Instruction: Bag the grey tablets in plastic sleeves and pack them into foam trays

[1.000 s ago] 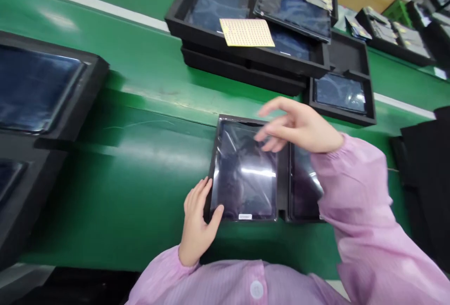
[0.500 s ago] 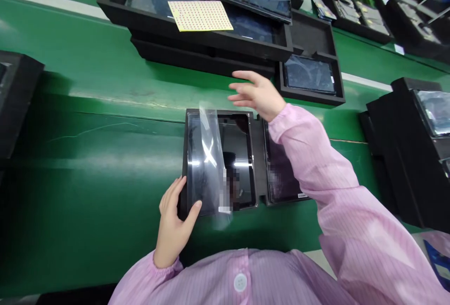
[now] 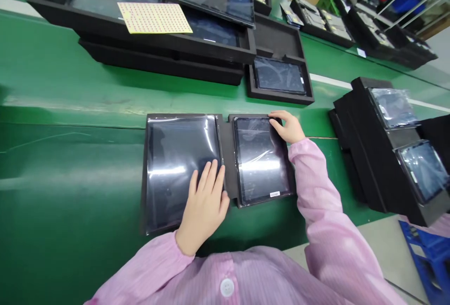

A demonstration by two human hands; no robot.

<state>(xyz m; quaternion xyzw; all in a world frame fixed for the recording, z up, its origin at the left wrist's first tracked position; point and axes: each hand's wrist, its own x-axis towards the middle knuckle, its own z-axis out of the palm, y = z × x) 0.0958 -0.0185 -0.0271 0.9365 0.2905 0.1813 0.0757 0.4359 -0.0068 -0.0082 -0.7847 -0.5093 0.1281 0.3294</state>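
Note:
A black foam tray (image 3: 230, 164) with two compartments lies on the green bench before me, a tablet in each. Clear film covers the left tablet (image 3: 176, 155), with glare and a crease near its upper right. My left hand (image 3: 204, 206) rests on that tablet's lower right part, fingers stretched out and palm down. On the right tablet (image 3: 260, 164) there is a small white label (image 3: 274, 194) near the bottom edge. My right hand (image 3: 288, 127) grips this tablet's upper right corner, thumb over the screen and fingers at the top edge.
Stacked black trays (image 3: 165, 66) with tablets stand behind, a yellow dotted sticker sheet (image 3: 154, 18) on top. A smaller tablet (image 3: 279, 75) sits in a tray to their right. Another tray stack (image 3: 369, 150) stands at the right. Trays of small parts (image 3: 321, 19) line the far side.
The loose film strip over the left tablet now lies flat across it. My left hand moved from the tray's left edge onto the screen; my right hand came down to the right tablet. The view shifted right.

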